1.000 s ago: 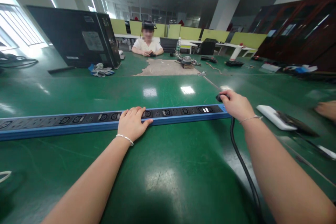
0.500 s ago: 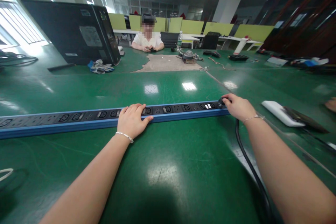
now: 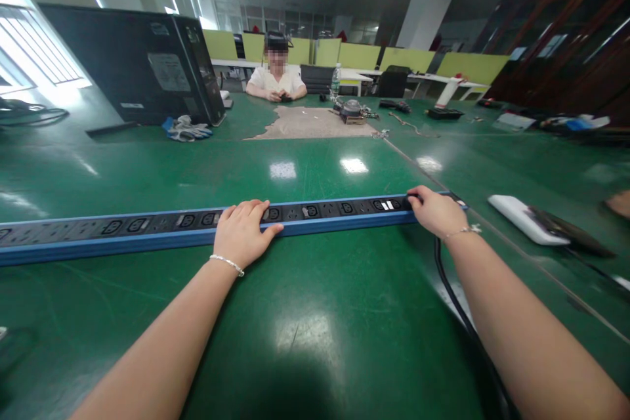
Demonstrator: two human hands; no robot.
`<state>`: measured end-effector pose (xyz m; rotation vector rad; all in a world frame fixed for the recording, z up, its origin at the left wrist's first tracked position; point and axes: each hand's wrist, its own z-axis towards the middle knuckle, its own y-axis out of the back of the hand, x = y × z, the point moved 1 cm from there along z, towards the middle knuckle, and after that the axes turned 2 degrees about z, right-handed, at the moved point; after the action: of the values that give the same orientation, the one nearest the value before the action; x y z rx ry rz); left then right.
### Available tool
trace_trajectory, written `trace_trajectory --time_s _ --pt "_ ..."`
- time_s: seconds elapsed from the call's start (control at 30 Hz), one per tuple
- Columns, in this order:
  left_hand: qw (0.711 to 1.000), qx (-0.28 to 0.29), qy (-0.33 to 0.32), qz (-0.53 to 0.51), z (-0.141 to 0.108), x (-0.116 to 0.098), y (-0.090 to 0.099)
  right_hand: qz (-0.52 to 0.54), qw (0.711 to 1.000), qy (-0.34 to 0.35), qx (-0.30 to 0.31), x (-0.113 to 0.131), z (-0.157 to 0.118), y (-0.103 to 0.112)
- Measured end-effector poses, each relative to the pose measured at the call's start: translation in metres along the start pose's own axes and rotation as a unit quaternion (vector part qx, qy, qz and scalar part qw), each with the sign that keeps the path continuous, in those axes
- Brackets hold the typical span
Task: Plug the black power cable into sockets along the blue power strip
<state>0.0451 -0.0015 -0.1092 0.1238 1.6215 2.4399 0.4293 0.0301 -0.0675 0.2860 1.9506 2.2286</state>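
Observation:
A long blue power strip (image 3: 339, 219) with a row of black sockets lies across the green tabletop. My left hand (image 3: 241, 233) grips it near the middle, fingers over the top and far edge, thumb along the near side. Toward the strip's right end, my right hand (image 3: 435, 211) is closed around a black plug (image 3: 412, 197), which it mostly hides. Whether the plug is seated in a socket I cannot tell. From under that hand a thick black cable (image 3: 449, 289) runs down to the lower right.
A black computer case (image 3: 138, 65) stands at the back left, with gloves (image 3: 186, 129) by it. A white device (image 3: 522, 218) lies to the right. Across the table sits a person (image 3: 276, 82), near a water bottle (image 3: 335, 81) and a metal device (image 3: 352, 109).
My right hand has shifted slightly left and down along the strip's end, covering more of the plug and uncovering the strip's right tip. My left hand keeps its place on the strip.

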Motion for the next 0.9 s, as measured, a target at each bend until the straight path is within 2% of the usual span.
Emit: trace_trajectory --time_s 0.33,0.43,0.57,0.7,0.9 --pt "1.0 0.001 0.003 0.006 0.0 0.0 0.0 0.013 1.0 0.008 -0.015 0.002 -0.006 -0.006" --pt "1.0 0.002 0.006 0.002 0.0 0.001 -0.001 0.038 0.997 0.001 -0.062 -0.001 -0.01 0.0" --pt "1.0 0.0 0.005 -0.001 0.001 0.001 0.0 0.069 0.986 -0.024 -0.148 -0.018 -0.005 0.022" --pt "1.0 0.0 0.005 0.001 0.001 0.001 0.0 0.061 0.992 0.004 -0.111 -0.041 0.004 0.031" --pt "1.0 0.005 0.003 0.005 0.002 0.001 -0.001 0.056 0.997 0.006 -0.049 -0.051 0.01 0.01"
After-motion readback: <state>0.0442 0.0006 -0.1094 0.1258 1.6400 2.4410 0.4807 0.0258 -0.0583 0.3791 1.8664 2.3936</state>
